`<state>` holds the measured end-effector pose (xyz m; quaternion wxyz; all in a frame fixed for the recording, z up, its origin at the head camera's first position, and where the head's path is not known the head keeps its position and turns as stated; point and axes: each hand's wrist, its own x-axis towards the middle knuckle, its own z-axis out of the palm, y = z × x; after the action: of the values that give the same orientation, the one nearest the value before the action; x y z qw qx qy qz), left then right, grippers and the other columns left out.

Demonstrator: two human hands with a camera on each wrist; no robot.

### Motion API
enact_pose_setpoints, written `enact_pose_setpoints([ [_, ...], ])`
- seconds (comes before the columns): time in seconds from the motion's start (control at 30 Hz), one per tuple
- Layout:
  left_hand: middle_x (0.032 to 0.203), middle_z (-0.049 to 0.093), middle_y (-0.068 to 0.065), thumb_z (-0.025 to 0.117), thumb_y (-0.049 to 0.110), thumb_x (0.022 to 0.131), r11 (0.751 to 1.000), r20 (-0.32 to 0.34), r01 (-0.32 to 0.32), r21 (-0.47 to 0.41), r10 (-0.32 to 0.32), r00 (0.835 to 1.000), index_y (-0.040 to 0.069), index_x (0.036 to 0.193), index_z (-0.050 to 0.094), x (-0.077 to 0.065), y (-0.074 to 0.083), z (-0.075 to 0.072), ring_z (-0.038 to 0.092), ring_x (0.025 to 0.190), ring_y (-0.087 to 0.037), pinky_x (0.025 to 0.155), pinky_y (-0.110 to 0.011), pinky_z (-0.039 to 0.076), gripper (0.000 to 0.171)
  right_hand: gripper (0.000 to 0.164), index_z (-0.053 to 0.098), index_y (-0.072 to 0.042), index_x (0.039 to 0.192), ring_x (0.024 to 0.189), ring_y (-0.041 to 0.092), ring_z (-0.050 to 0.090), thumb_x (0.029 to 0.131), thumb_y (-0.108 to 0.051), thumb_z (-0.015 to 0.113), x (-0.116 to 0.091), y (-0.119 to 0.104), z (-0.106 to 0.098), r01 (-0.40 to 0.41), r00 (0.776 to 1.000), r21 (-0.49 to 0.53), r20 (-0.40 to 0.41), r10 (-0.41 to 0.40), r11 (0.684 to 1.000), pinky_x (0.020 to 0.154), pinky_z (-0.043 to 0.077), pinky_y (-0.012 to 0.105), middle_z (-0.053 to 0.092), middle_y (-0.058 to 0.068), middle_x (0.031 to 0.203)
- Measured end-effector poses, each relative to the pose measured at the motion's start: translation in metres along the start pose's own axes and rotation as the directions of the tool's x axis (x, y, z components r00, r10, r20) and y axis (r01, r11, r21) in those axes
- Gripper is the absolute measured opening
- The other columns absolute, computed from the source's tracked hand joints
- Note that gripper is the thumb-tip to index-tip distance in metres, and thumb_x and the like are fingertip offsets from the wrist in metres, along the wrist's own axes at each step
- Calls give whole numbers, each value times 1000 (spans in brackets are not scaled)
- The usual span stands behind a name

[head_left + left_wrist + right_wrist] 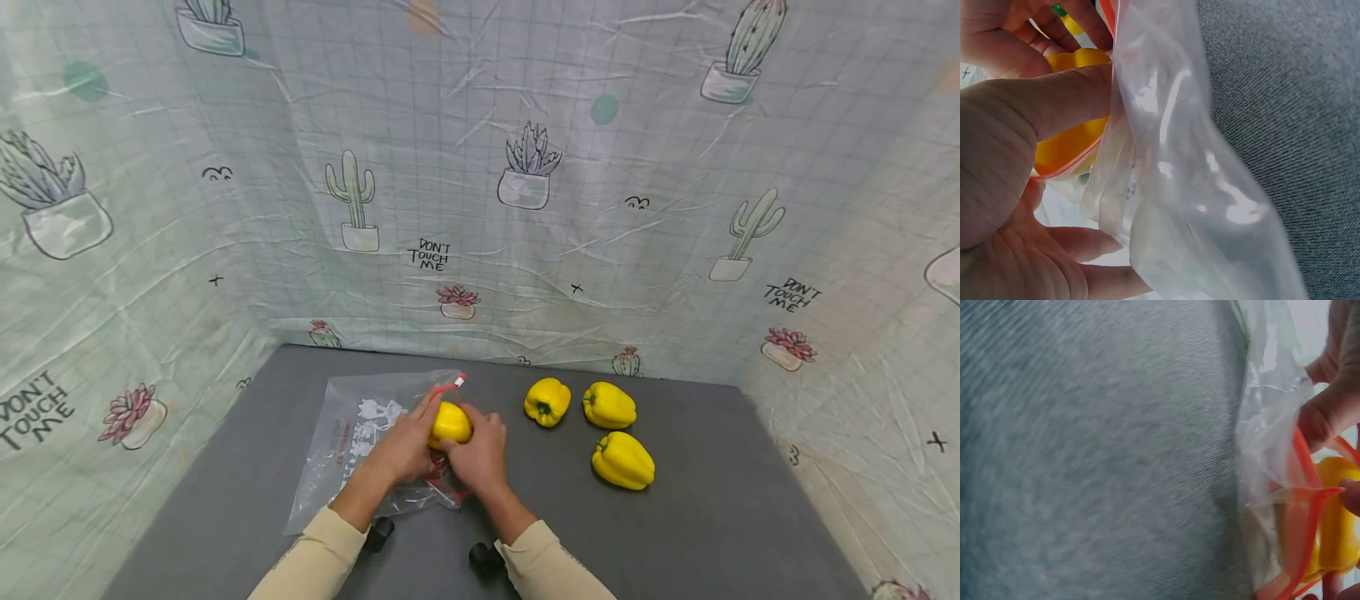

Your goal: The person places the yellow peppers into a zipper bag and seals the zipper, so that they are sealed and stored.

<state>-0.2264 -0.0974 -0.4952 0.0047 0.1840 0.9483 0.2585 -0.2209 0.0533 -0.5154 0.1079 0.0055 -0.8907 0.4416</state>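
at the red mouth (1304,519) of 1 clear bag (322,454): 1 yellow pepper (452,422) | right grip (484,448): grasping pepper | left grip (403,448): grasping bag | desk (720,500): 3 loose peppers (623,461), full trio visible in head view only

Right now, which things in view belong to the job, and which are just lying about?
Belonging:
clear bag with red edging
yellow pepper held at its opening
likely the three loose peppers, same kind

Just around:
cactus-print sheet, a backdrop
gray table, merely the work surface
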Motion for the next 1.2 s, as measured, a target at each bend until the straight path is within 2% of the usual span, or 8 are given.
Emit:
enact_pose_setpoints([
  [0.23,175,22,-11,95,3,66,1000,42,8,-19,-7,999,6,166,22,1,-1,-1,35,150,-54,122,-62,36,124,56,69,-9,128,86,21,56,79,-22,91,4,6,-1,-7,1000,27,-20,7,1000,74,48,36,68,14,102],
  [0.33,176,19,-9,96,3,66,1000,61,21,-9,-21,998,6,166,22,0,-1,-2,32,152,-55,121,-60,37,124,55,69,-10,129,85,20,56,80,-24,90,6,7,0,-22,1000,42,3,22,999,75,48,35,68,12,101],
  [0.47,176,20,-10,96,4,68,1000,61,5,20,-7,998,5,166,24,-1,-1,-4,30,153,-54,122,-61,36,121,56,68,-10,128,86,21,58,80,-25,91,8,7,1,-34,999,56,11,33,998,77,51,37,70,12,103],
  [0.7,175,24,-9,91,-1,72,997,50,-25,79,21,999,6,165,29,0,0,-9,26,152,-60,109,-62,50,111,60,68,-12,132,93,26,63,79,-24,91,15,5,0,-16,1000,24,25,16,1000,84,54,45,73,14,113],
  [0.83,175,24,-8,86,-3,76,993,60,-22,118,15,998,6,165,29,3,1,-11,26,154,-57,112,-61,48,106,61,67,-12,135,97,30,66,80,-23,90,17,3,0,1,999,6,44,-1,1000,88,55,49,74,15,117],
  [0.97,175,24,-8,87,-2,75,991,68,-27,130,18,998,7,165,29,5,1,-12,25,155,-55,113,-60,47,108,61,67,-12,135,99,30,68,79,-22,91,19,4,1,-5,999,7,40,5,1000,89,57,50,75,13,121],
  [1.2,175,24,-9,92,4,74,989,67,-53,136,44,997,7,165,27,3,3,-16,27,154,-55,111,-58,49,112,61,68,-12,135,98,28,63,81,-27,90,20,5,-1,-38,998,18,49,37,999,87,55,47,72,14,118],
])
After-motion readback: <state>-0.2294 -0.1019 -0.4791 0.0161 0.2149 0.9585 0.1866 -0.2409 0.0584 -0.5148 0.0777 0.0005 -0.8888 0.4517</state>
